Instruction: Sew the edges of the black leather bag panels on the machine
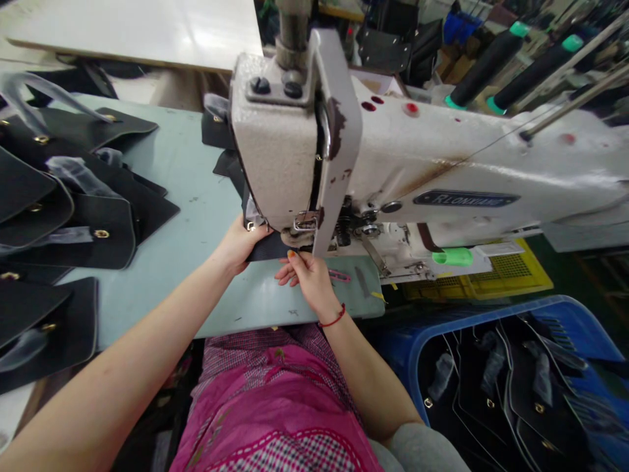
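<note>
A black bag panel (268,250) lies under the head of the sewing machine (278,151), its far part hidden behind the machine. My left hand (240,244) grips its left edge, thumb on top near a metal ring and a plastic-wrapped strap. At the near edge, just below the presser foot (299,237), my right hand (309,274) pinches the panel between thumb and forefinger, the other fingers loosely curled. A red cord circles the right wrist. Right of that hand, a pink-handled thread snipper (339,276) rests on the pale green table (171,288).
Black bag pieces (98,223) with wrapped handles are heaped at the left. A blue crate (417,354) at lower right holds several similar pieces. A yellow crate (531,269) sits behind it. Black thread cones (491,62) stand at the back right. A white table (137,29) is beyond.
</note>
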Available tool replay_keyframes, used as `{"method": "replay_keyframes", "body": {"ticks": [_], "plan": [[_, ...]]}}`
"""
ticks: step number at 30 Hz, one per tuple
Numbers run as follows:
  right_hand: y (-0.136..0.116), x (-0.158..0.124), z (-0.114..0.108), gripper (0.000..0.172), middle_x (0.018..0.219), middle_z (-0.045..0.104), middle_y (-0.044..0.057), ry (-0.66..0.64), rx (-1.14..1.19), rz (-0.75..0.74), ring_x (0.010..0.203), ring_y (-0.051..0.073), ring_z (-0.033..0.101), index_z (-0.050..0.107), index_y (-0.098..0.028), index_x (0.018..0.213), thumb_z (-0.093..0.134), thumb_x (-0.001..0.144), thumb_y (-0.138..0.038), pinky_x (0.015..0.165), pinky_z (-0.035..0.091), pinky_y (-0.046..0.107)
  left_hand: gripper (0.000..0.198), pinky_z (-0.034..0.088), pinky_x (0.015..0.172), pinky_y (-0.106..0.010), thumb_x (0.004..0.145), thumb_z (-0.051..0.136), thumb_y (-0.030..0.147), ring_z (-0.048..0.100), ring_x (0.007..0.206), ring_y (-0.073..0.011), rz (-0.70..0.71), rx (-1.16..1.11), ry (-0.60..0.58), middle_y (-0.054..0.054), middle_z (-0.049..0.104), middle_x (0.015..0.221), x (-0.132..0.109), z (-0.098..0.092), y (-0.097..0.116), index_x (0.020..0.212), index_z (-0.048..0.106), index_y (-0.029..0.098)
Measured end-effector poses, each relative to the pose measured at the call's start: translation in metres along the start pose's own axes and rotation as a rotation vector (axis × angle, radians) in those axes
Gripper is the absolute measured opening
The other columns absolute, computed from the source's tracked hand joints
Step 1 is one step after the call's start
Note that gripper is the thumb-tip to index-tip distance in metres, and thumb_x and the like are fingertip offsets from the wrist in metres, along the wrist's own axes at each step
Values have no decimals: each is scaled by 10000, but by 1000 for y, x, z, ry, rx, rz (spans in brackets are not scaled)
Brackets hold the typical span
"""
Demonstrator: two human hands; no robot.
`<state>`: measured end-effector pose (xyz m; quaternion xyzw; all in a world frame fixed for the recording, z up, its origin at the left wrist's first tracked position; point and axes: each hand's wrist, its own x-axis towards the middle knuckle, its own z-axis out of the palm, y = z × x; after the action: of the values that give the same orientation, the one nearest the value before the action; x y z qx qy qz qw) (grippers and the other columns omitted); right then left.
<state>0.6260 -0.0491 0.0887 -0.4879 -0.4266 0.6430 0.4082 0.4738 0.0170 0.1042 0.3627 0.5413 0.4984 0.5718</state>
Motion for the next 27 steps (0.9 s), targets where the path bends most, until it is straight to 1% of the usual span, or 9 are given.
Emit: {"method": "replay_keyframes", "body": {"ticks": [3, 5, 7, 9, 12, 14, 17, 21, 27], "plan": [[-1, -1, 1, 502, 696, 719, 58, 13, -24, -21, 541, 104, 658, 652, -143, 843, 474, 924, -606, 478, 421, 177, 547, 553, 753, -305, 599, 840, 291, 689, 806, -200, 38, -31, -57, -64, 725, 1013, 3, -3, -5, 1100, 658, 165], [-2, -2, 2, 492, 694, 718, 56, 23, -49, -28, 537, 103, 656, 651, -145, 841, 472, 931, -593, 482, 429, 177, 511, 556, 704, -279, 599, 850, 299, 682, 760, -182, 6, -32, -61, -58, 729, 986, 4, -7, -8, 1060, 675, 169], [-2, -2, 3, 479, 686, 715, 53, 44, -76, -40, 531, 102, 654, 646, -147, 834, 472, 936, -582, 483, 435, 177, 454, 548, 601, -249, 606, 855, 345, 665, 677, -167, -108, -8, -84, -64, 734, 906, 3, -14, -10, 987, 695, 156], [-1, -3, 5, 464, 682, 713, 51, 72, -108, -61, 531, 103, 654, 632, -151, 819, 473, 942, -569, 484, 441, 176, 435, 543, 530, -239, 603, 863, 397, 656, 634, -167, -272, 17, -107, -84, 735, 841, -1, -21, -11, 915, 710, 136], [1, -3, 8, 441, 683, 712, 47, 118, -148, -88, 530, 103, 652, 599, -162, 790, 471, 949, -553, 473, 439, 171, 452, 597, 571, -272, 585, 883, 412, 683, 677, -187, -480, 21, -145, -111, 748, 870, -6, -28, -9, 900, 729, 126], [1, -4, 10, 433, 688, 713, 46, 145, -150, -95, 524, 102, 649, 578, -167, 771, 471, 949, -546, 455, 433, 167, 424, 616, 607, -276, 579, 894, 363, 695, 696, -184, -529, 15, -180, -111, 757, 911, -8, -30, -5, 906, 738, 143], [2, -5, 13, 427, 714, 718, 48, 161, -117, -91, 535, 103, 652, 577, -168, 745, 499, 932, -544, 452, 445, 166, 388, 607, 584, -238, 565, 903, 280, 694, 687, -164, -479, 10, -229, -101, 761, 961, -9, -28, 0, 901, 745, 168], [2, -8, 14, 427, 710, 717, 49, 163, -39, -93, 538, 105, 651, 607, -168, 711, 546, 899, -546, 471, 458, 174, 422, 575, 531, -201, 556, 908, 275, 679, 670, -142, -373, 27, -236, -90, 758, 970, -11, -25, 4, 934, 751, 174], [5, -7, 16, 474, 670, 711, 59, 196, 10, -80, 526, 116, 646, 640, -165, 658, 561, 872, -580, 490, 457, 195, 381, 564, 532, -209, 566, 900, 275, 669, 662, -145, -369, 43, -233, -72, 751, 901, -11, -25, 4, 899, 745, 174]]}}
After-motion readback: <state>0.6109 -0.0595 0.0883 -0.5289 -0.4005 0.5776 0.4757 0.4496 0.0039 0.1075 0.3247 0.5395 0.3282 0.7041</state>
